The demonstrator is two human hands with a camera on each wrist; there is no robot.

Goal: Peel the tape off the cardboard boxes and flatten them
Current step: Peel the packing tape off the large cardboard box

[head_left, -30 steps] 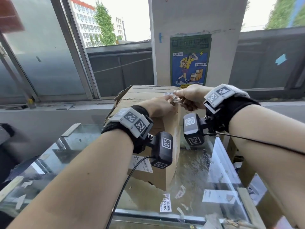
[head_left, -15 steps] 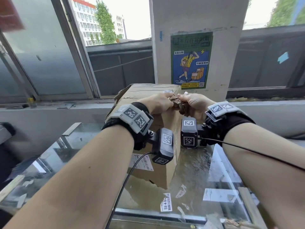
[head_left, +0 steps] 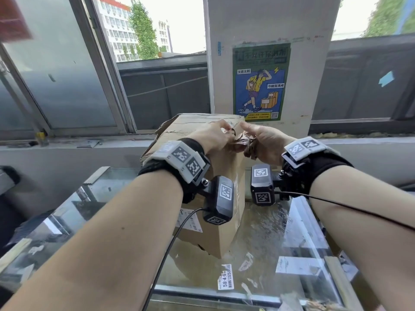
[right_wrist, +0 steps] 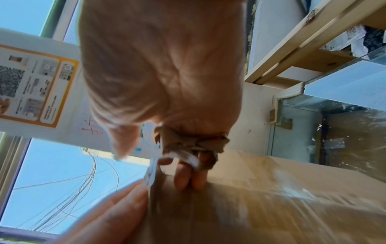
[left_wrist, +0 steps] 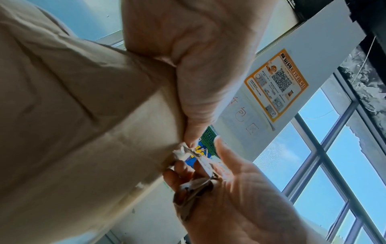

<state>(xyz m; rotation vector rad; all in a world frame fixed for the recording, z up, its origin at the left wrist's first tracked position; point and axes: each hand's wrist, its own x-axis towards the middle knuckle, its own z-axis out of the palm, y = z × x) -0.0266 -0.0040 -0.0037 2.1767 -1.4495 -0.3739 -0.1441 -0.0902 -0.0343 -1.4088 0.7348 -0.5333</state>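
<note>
A tall brown cardboard box (head_left: 215, 243) stands on a glass table (head_left: 269, 232). Both hands meet at its top right corner. My left hand (head_left: 215, 138) pinches a clear tape strip (left_wrist: 183, 151) at that corner, thumb against the box (left_wrist: 73, 132). My right hand (head_left: 262, 142) curls its lower fingers round a crumpled wad of peeled tape (head_left: 242, 144) with brown paper stuck to it. In the right wrist view the wad (right_wrist: 192, 145) sits under the right hand (right_wrist: 163, 74), and the tape strip (right_wrist: 152, 165) runs down to the left hand (right_wrist: 114, 211).
A white pillar with a green and blue poster (head_left: 260, 81) rises right behind the box. Window frames and a sill (head_left: 67, 140) run along the back. Label scraps (head_left: 225, 277) lie on the glass near its front edge. A wooden frame (right_wrist: 292, 49) stands at the right.
My right hand has come down from the box top to the corner, and the taped wad now shows between the two hands. The left hand stayed at the corner.
</note>
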